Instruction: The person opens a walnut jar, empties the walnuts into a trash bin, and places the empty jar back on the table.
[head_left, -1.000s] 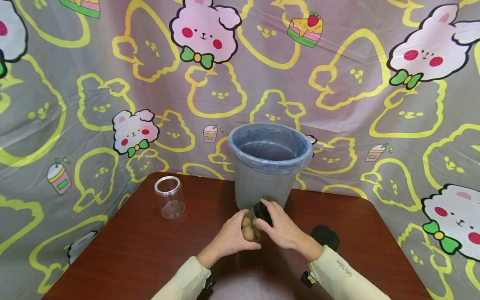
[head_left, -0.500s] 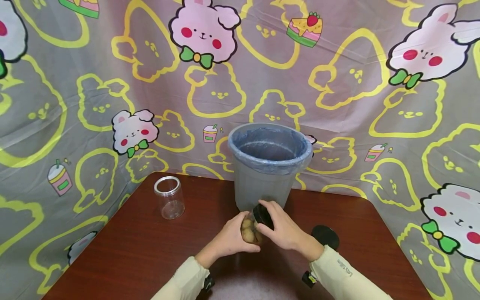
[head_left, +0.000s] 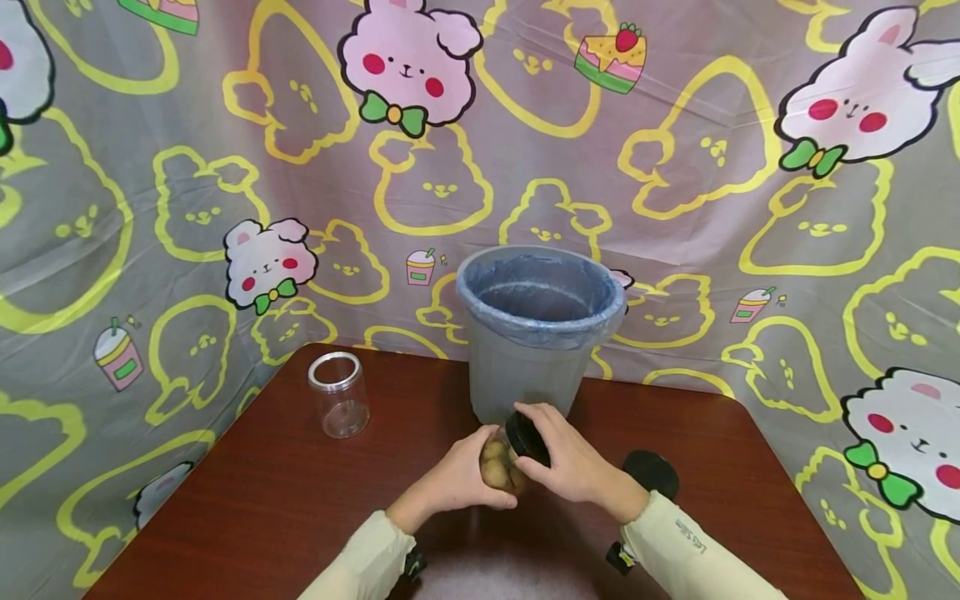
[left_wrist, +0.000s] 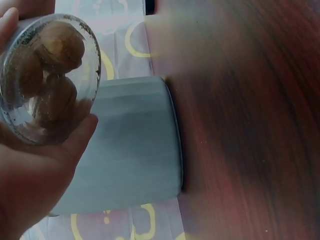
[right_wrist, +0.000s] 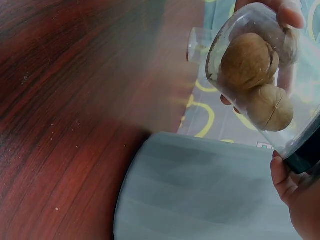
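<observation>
In the head view, a transparent jar [head_left: 504, 437] of walnuts [head_left: 495, 473] is held tilted above the table, in front of the bin. My left hand [head_left: 459, 477] grips the jar's body, with thumb and fingers round its lower part. On the jar's upper end sits a black lid [head_left: 529, 440], which my right hand [head_left: 567, 463] holds with fingers over its far side and thumb on the near side. The left wrist view shows walnuts [left_wrist: 61, 46] through the round base. From the right wrist, two walnuts [right_wrist: 247, 61] show large inside, with the dark lid [right_wrist: 306, 154] at lower right.
A grey bin [head_left: 525, 371] lined with a blue bag [head_left: 543, 329] stands behind my hands. Another transparent jar [head_left: 345, 408], lidless, stands at the table's back left. A black disc-shaped lid [head_left: 651, 473] lies beside my right forearm. Patterned cloth [head_left: 435, 192] hangs round the brown table [head_left: 247, 500].
Both hands stay on the jar and have shifted only slightly. The lid and right fingers have turned a little, and the jar leans slightly differently.
</observation>
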